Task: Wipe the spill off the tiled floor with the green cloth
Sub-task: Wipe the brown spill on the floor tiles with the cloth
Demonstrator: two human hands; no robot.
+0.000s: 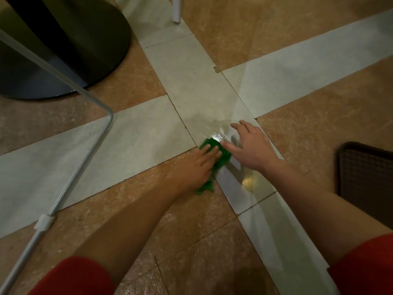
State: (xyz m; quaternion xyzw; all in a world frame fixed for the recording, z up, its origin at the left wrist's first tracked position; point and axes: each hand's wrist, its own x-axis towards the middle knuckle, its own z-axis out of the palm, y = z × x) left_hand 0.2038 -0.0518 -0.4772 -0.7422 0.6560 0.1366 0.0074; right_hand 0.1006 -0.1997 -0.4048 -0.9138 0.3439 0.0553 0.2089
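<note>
The left hand (196, 165) pressed flat, fingers straight, on the cloth (224, 157) on the floor (148, 135). The spill (217, 135) shone at the cloth's 12 o'clock. At 3 o'clock the right hand (253, 147) was spread wide, holding nothing.

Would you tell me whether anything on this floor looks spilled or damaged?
Yes: a glossy wet spill shines on the pale grey floor tile just beyond the crumpled green cloth; a tile corner farther off looks chipped.

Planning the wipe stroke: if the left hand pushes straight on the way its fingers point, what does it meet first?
Probably the right hand: its thumb lies just past the left hand fingertips, by the green cloth. Glossy spill beyond.
</note>
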